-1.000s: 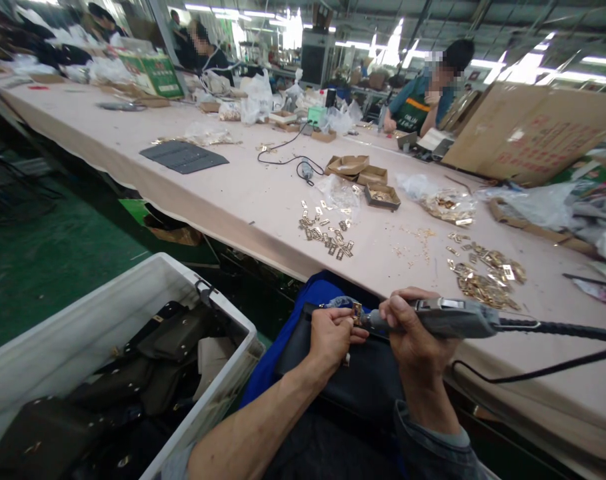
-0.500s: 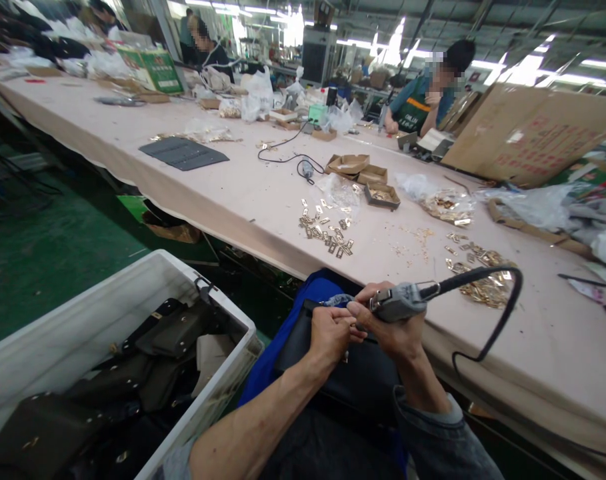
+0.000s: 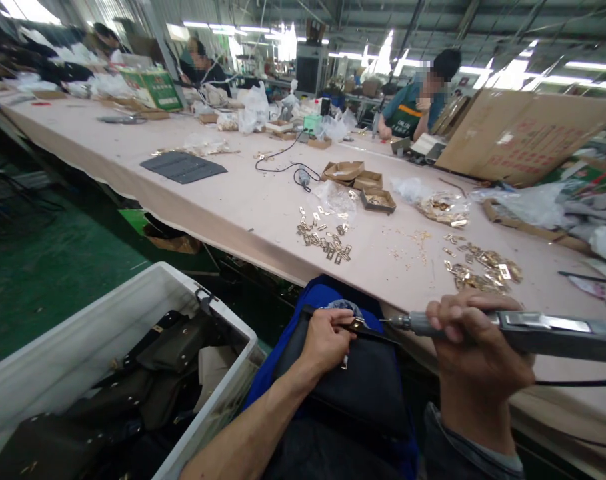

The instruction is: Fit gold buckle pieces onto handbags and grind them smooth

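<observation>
On my lap lies a black bag (image 3: 367, 383), with blue cloth (image 3: 287, 353) under it. My left hand (image 3: 327, 341) pinches the bag's upper edge beside a small gold metal fitting (image 3: 357, 323). A second small metal piece (image 3: 345, 362) shows on the bag's front. My right hand (image 3: 480, 343) is wrapped around a grey electric screwdriver (image 3: 557, 333), held nearly level over the table's edge. Its thin bit points left at the fitting, with a gap between them.
A white crate (image 3: 223, 313) of dark bags (image 3: 177, 340) stands at my left. On the cloth-covered table (image 3: 263, 220) are loose gold fittings (image 3: 327, 237), another heap of fittings (image 3: 483, 267), small cardboard boxes (image 3: 343, 171) and a dark flat panel (image 3: 183, 167). A co-worker (image 3: 413, 107) sits across.
My right hand has moved right, away from my left hand, and the screwdriver has swung level with its bit toward the bag. My left hand stays at the bag's edge.
</observation>
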Demonstrator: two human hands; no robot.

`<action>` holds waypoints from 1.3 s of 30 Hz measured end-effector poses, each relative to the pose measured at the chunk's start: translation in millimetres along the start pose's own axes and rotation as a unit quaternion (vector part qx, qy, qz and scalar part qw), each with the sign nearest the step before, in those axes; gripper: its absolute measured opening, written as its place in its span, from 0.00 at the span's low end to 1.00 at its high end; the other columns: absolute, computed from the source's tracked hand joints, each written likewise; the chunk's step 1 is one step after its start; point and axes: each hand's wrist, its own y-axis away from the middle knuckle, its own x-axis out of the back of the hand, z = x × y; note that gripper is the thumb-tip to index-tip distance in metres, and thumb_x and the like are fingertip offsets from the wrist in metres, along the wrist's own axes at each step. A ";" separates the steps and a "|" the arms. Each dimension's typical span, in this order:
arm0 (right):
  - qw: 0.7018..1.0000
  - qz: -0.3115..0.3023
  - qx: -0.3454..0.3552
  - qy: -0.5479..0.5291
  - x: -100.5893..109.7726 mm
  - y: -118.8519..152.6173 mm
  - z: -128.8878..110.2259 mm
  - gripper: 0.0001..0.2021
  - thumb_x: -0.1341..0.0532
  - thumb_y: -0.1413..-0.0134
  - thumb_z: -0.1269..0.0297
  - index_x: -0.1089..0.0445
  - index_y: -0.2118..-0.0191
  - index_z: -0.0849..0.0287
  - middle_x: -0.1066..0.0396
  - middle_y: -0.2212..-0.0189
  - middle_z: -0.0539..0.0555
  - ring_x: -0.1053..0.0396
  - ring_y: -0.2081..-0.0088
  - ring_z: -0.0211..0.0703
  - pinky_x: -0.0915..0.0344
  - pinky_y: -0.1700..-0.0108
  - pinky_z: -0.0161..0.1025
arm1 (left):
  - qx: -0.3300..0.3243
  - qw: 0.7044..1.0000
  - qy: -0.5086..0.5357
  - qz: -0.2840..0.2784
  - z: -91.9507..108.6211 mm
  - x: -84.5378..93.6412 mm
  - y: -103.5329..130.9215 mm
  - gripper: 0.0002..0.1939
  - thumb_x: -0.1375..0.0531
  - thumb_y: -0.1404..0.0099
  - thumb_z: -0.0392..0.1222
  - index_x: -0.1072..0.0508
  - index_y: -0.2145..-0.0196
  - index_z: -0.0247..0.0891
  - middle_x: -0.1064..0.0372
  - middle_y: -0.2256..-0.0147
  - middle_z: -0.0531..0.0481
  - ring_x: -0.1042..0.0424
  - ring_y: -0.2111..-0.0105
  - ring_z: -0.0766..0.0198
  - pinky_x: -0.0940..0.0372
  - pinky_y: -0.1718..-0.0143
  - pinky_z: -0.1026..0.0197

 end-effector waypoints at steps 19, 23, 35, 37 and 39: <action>0.965 0.223 -0.105 -0.085 61.9 -4.6 10.3 0.07 0.35 0.59 0.74 0.33 0.73 0.58 0.41 0.77 0.46 0.50 0.80 0.32 0.42 0.76 0.34 | 0.024 0.992 -0.106 -0.061 20.9 9.8 -59.0 0.04 0.41 0.39 0.28 0.25 0.68 0.28 0.30 0.83 0.49 0.31 0.86 0.65 0.33 0.82 0.65; 0.949 0.274 -0.111 -0.108 74.0 -7.8 12.4 0.10 0.33 0.63 0.74 0.33 0.72 0.58 0.40 0.74 0.47 0.48 0.78 0.32 0.39 0.76 0.33 | 0.037 0.994 -0.083 -0.058 23.0 6.3 -58.9 0.04 0.40 0.40 0.27 0.25 0.67 0.27 0.29 0.83 0.48 0.31 0.86 0.66 0.32 0.82 0.66; 0.929 0.332 -0.120 -0.108 102.0 -8.8 29.3 0.14 0.31 0.64 0.75 0.33 0.68 0.59 0.39 0.71 0.47 0.43 0.76 0.31 0.32 0.74 0.33 | 0.043 0.995 -0.086 -0.039 24.2 1.5 -59.7 0.05 0.38 0.43 0.27 0.26 0.66 0.26 0.30 0.83 0.49 0.31 0.85 0.65 0.32 0.83 0.66; 0.921 0.359 -0.112 -0.106 111.2 -16.3 36.5 0.16 0.32 0.66 0.76 0.35 0.69 0.59 0.40 0.71 0.46 0.42 0.76 0.31 0.32 0.74 0.33 | 0.030 0.994 -0.097 -0.050 24.6 1.3 -58.2 0.05 0.36 0.43 0.29 0.24 0.67 0.27 0.30 0.83 0.49 0.32 0.85 0.66 0.34 0.83 0.67; 0.914 0.386 -0.108 -0.064 124.3 -27.5 45.5 0.16 0.32 0.68 0.76 0.37 0.70 0.58 0.40 0.71 0.46 0.42 0.77 0.31 0.33 0.75 0.33 | 0.013 0.992 -0.111 -0.056 24.2 1.0 -57.0 0.03 0.34 0.43 0.32 0.22 0.69 0.28 0.31 0.83 0.50 0.35 0.86 0.68 0.39 0.84 0.69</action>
